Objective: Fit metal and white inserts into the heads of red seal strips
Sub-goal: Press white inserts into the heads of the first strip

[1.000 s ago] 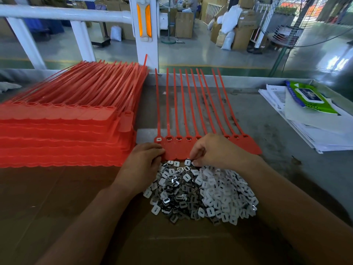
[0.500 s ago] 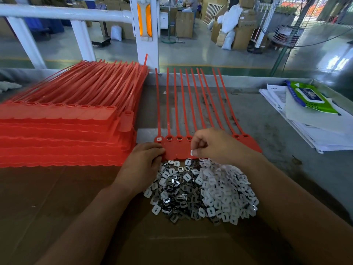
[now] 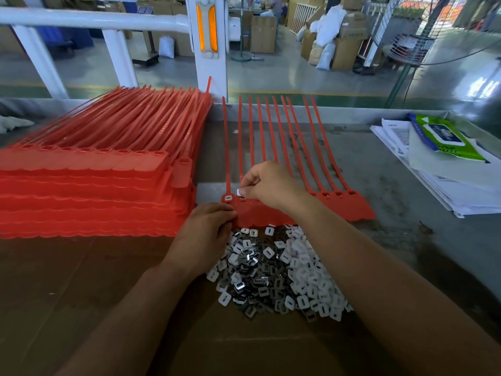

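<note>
A row of several red seal strips (image 3: 339, 204) lies across the grey table, heads toward me and tails pointing away. My right hand (image 3: 268, 184) pinches a small white insert (image 3: 240, 191) over the second head from the left. The leftmost head (image 3: 228, 198) holds a white insert. With curled fingers my left hand (image 3: 206, 237) grips the near left edge of the row of heads. In front of the row lies a pile of metal inserts (image 3: 257, 280) and white inserts (image 3: 311, 272).
A tall stack of red seal strips (image 3: 89, 185) fills the left of the table. Papers (image 3: 447, 185) and a green wipes pack (image 3: 444, 138) lie at the right. Brown cardboard (image 3: 67, 294) covers the near table. A white railing (image 3: 95, 21) runs behind.
My right hand has lifted from the insert pile with a white insert and moved left to the second head. My left hand has stayed at the row's left edge.
</note>
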### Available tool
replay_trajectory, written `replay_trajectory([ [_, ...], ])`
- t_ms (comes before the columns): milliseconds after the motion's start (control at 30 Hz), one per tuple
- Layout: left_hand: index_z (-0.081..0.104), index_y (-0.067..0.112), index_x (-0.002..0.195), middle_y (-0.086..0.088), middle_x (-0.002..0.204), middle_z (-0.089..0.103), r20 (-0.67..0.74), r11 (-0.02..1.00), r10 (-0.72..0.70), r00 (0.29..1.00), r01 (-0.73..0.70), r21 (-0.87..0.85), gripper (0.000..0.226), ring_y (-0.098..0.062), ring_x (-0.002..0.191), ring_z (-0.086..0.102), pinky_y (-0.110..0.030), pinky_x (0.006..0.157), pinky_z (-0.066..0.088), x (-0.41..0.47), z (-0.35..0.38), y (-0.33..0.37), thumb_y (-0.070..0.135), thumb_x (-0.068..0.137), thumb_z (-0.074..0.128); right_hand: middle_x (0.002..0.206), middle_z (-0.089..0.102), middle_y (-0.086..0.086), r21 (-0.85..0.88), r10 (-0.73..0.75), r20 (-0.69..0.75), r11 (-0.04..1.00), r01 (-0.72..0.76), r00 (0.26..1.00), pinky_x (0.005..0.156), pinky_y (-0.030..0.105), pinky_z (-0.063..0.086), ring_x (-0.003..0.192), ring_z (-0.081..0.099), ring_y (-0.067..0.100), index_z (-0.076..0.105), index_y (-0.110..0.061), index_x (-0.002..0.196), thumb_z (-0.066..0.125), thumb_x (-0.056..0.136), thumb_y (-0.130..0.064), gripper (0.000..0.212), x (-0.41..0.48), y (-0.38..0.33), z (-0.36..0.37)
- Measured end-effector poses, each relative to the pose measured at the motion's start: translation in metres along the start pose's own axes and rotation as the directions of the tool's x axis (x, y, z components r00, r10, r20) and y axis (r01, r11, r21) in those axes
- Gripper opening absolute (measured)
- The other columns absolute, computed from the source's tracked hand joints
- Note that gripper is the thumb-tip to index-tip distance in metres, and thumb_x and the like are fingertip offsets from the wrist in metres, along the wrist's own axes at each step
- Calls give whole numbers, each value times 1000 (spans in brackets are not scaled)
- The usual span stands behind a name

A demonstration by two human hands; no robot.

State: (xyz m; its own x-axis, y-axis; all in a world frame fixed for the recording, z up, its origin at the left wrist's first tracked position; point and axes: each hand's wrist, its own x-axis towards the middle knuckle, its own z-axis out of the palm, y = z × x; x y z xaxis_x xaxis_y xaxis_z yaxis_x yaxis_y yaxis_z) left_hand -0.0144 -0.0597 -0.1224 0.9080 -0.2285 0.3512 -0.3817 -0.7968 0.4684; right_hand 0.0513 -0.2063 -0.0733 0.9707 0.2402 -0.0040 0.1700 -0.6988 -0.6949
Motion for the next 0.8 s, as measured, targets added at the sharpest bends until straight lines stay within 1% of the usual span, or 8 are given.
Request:
replay_trajectory([
  [133,63,11,117,-1,124,58,-2,1000,7,1000,-7,1,29,-12,117,44,-5,88,19,-1,0,0,8,90,53,78,62,-5,13,57,-5,998,-57,998,64,19,40,74,54,7,61,-22,70,69,81,-17,15,10,-2,9],
  [200,64,10,116,-1,124,58,0,1000,14,1000,-14,0,29,-12,116,44,2,84,18,-1,-1,0,7,89,53,90,66,0,-13,86,-6,996,-86,996,64,18,38,77,53,7,67,-16,79,68,83,-17,4,14,0,11],
  [300,65,9,114,-3,122,59,2,1000,19,1000,-19,-3,28,-14,114,45,6,82,16,0,-1,0,5,88,54,98,67,2,-12,121,5,993,-121,993,69,20,38,83,53,8,70,-9,91,66,84,-15,10,17,5,11],
  [433,65,8,114,-3,122,59,-3,1000,17,1000,-17,-3,28,-14,114,45,-1,81,18,0,-1,0,5,88,54,91,66,1,23,157,33,987,-158,987,69,21,39,82,55,9,70,-10,91,66,84,-14,9,17,8,11],
  [567,65,9,114,-3,122,59,-3,1000,14,1000,-14,0,28,-14,115,46,-7,86,20,0,-1,1,6,89,53,76,59,-6,-9,153,50,988,-153,987,55,14,35,69,50,1,71,-13,88,67,83,-15,7,18,9,10],
  [667,65,9,114,-3,122,59,-1,1000,13,1000,-13,4,28,-14,115,45,-8,87,20,0,-1,1,6,89,53,69,54,-11,-79,138,69,988,-133,988,52,13,32,62,46,-1,71,-15,88,68,83,-19,8,19,8,10],
  [733,65,9,114,-4,122,59,0,1000,13,1000,-13,4,28,-14,115,46,-7,87,20,0,-1,1,6,89,53,71,54,-10,-133,124,74,985,-113,990,51,14,31,62,46,0,71,-16,87,68,83,-21,7,19,7,10],
  [800,65,9,114,-3,122,59,1,1000,10,1000,-10,3,28,-14,115,46,-9,88,20,-1,-1,0,6,89,53,78,58,-7,-149,110,69,984,-98,992,53,15,33,69,49,2,71,-17,86,68,82,-21,6,20,8,10],
])
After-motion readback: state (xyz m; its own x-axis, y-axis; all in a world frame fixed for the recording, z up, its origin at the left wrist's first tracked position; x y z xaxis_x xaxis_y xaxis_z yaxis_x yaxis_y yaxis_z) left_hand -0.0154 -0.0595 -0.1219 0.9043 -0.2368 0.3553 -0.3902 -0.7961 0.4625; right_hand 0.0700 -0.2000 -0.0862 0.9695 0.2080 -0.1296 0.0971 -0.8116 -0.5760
